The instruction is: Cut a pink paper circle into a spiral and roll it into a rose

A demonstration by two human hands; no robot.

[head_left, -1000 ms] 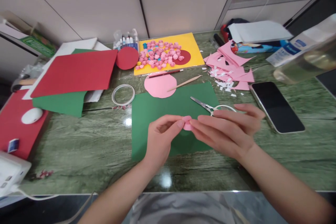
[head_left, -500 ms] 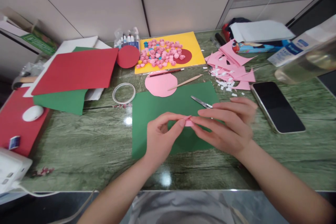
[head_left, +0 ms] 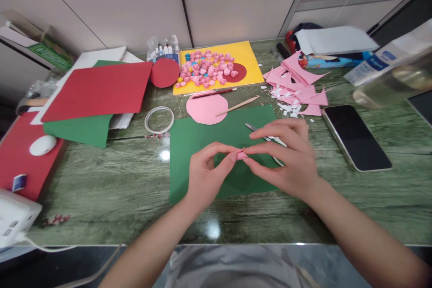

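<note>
Mid-frame, the left hand (head_left: 205,173) pinches a small folded pink paper piece (head_left: 241,156) between thumb and forefinger; the right hand (head_left: 292,157) grips its other end likewise, its other fingers loosely spread. Fingertips hide the piece's ends. The right hand partly covers the scissors (head_left: 255,130). Far right, 1 clear bottle (head_left: 388,85) is cut off.

A broad stretch of the green wood-grained desk (head_left: 111,189) lies open at lower left, giving a hand passage between the white plastic power block (head_left: 16,218) and the left forearm. The white ring-shaped tape roll (head_left: 146,121) bounds it above. Right of centre, metal scissors with white handles (head_left: 255,129), partly hidden by the right hand (head_left: 286,157), obstruct the green paper sheet (head_left: 199,137). Another open strip runs below the black-screened phone (head_left: 357,137) at right.
</note>
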